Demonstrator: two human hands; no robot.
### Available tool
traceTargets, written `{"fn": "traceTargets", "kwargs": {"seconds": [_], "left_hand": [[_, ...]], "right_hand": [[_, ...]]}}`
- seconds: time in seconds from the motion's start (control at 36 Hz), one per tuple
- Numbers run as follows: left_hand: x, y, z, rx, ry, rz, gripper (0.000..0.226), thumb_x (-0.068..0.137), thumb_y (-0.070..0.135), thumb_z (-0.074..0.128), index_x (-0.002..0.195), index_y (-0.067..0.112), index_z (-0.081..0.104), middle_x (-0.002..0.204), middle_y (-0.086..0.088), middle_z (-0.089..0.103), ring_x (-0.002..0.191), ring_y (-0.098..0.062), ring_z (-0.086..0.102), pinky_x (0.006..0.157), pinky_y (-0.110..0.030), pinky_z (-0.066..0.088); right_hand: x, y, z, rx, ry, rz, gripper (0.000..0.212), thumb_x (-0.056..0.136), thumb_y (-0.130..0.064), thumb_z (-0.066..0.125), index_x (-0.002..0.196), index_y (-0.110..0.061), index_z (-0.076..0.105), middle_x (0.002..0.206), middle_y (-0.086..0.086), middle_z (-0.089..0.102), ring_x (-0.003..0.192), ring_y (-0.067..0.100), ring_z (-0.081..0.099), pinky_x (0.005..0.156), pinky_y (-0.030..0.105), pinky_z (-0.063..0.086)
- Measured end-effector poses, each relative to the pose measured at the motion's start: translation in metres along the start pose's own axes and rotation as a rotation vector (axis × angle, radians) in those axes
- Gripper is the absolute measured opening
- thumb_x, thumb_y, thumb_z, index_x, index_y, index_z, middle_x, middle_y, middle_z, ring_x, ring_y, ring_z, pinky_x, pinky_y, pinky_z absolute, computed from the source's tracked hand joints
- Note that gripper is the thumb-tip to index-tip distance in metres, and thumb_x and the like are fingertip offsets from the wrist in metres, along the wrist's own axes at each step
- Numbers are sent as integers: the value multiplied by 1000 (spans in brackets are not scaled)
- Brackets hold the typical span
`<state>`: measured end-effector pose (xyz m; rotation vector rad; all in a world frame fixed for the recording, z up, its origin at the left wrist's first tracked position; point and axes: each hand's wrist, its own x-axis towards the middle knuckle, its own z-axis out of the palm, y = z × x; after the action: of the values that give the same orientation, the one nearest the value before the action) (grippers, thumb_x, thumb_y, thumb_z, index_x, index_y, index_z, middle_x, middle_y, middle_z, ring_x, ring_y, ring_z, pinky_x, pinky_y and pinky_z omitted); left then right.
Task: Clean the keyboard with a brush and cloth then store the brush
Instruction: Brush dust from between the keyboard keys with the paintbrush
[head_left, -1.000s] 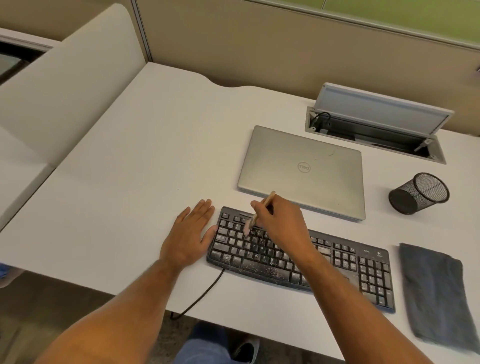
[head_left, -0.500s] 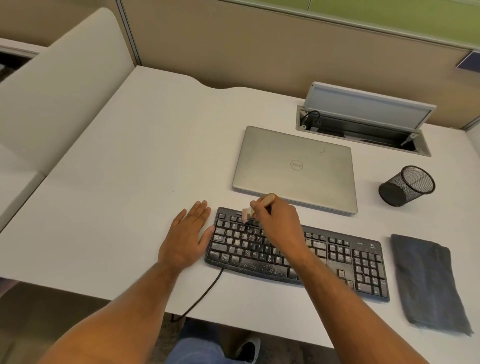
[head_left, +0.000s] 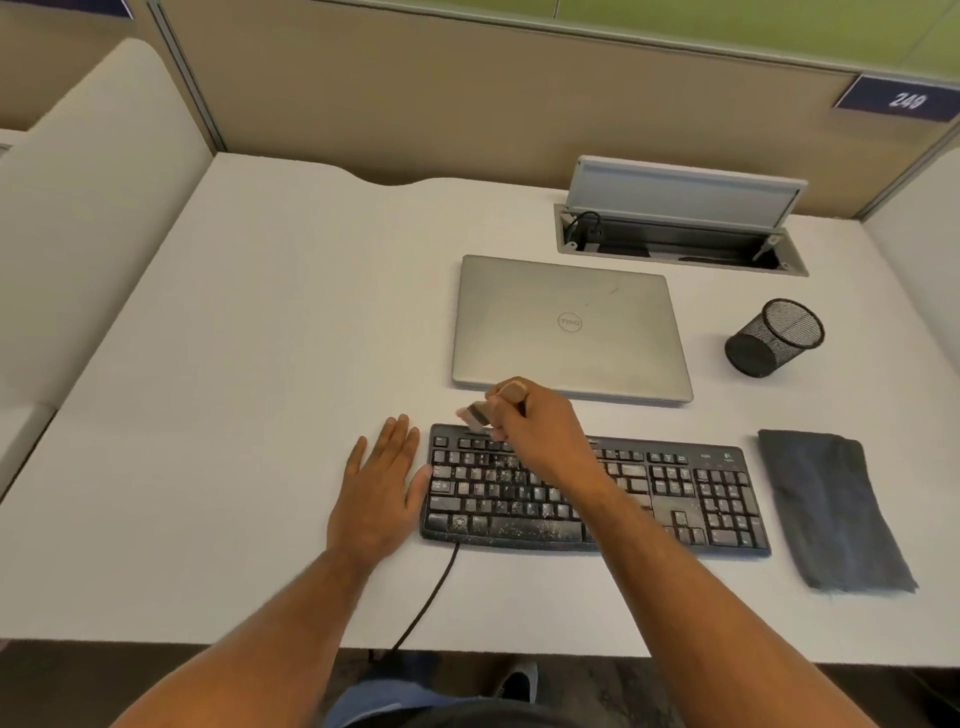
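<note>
A black keyboard (head_left: 675, 493) speckled with pale dust lies near the desk's front edge. My right hand (head_left: 535, 426) grips a small brush (head_left: 475, 414) whose bristles hover at the keyboard's top left corner, blurred by motion. My left hand (head_left: 382, 488) lies flat on the desk, fingers straight, its thumb against the keyboard's left end. A dark grey folded cloth (head_left: 831, 509) lies to the right of the keyboard. A black mesh pen cup (head_left: 774, 338) stands behind the cloth, at the right.
A closed silver laptop (head_left: 571, 327) sits just behind the keyboard. Behind it an open cable hatch (head_left: 680, 244) is set into the white desk (head_left: 234, 389). The keyboard's cable (head_left: 426, 597) runs over the front edge. Partition walls enclose the desk.
My right hand has swept the brush from the upper key rows up and left to the keyboard's top edge. The left hand has stayed put. The camera view has shifted.
</note>
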<state>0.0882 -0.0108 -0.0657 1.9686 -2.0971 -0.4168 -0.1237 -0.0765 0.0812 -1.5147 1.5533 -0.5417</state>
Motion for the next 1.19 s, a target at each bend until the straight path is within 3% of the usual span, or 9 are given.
{"fn": "traceTargets", "kwargs": {"seconds": [0.19,0.33,0.47,0.53,0.64,0.81,0.92,1.06,1.19], "left_hand": [[0,0,-2,34,-17,4,76,101,61,-8,161,20,16,169,5,7,157,-8,-3,128,-43,5],[0,0,-1,60,-27,1,75,103,58,-4,161,19,20,169,5,9,157,-10,0,128,-44,9],[1,0,0,81,-47,0,69,104,54,3,162,20,17,170,5,4,156,-9,-7,128,-43,4],[1,0,-1,80,-48,0,69,105,53,3,162,19,20,170,4,7,157,-10,-4,128,-44,5],[0,0,0,93,-56,1,71,104,54,-3,162,18,18,170,2,8,157,-13,-2,128,-46,9],[0,0,-2,70,-60,15,70,102,56,-9,160,20,9,170,2,2,157,-14,-5,128,-47,7],[-1,1,-3,70,-69,17,68,102,55,-5,159,21,5,169,3,0,157,-13,-8,128,-46,4],[1,1,-2,89,-54,11,71,104,54,0,162,18,21,170,0,10,157,-14,-1,128,-47,9],[0,1,-2,88,-32,9,69,106,52,6,160,16,31,169,0,18,157,-13,7,127,-45,10]], "right_hand": [[0,-5,-6,-288,-97,-14,16,105,-26,58,105,-23,74,87,-13,70,79,7,67,78,30,54],[0,3,-35,-574,-90,10,16,104,-27,58,98,-27,73,92,-12,73,84,11,66,86,39,58],[-6,-12,-29,-380,-73,-11,15,104,-23,60,103,-28,74,75,-22,65,69,-7,59,61,15,40],[-7,-18,-14,-334,-100,-23,14,104,-24,61,102,-27,75,81,-20,68,72,-8,62,67,19,47],[-8,-19,4,-378,-131,-24,18,103,-32,62,111,-26,77,101,-8,76,90,10,69,88,35,57],[-8,-2,-25,-566,-42,49,18,105,-34,58,105,-30,75,96,-11,74,81,9,66,85,35,57],[-8,-4,-37,-452,-11,76,16,104,-26,59,102,-24,75,93,-8,74,81,10,67,79,33,56],[4,-24,-19,-216,-40,-9,11,101,-24,67,106,-22,77,90,-11,75,86,9,71,81,27,57],[15,-26,2,-283,-102,-40,14,101,-24,65,106,-19,77,93,-8,74,87,11,68,84,33,56]]}}
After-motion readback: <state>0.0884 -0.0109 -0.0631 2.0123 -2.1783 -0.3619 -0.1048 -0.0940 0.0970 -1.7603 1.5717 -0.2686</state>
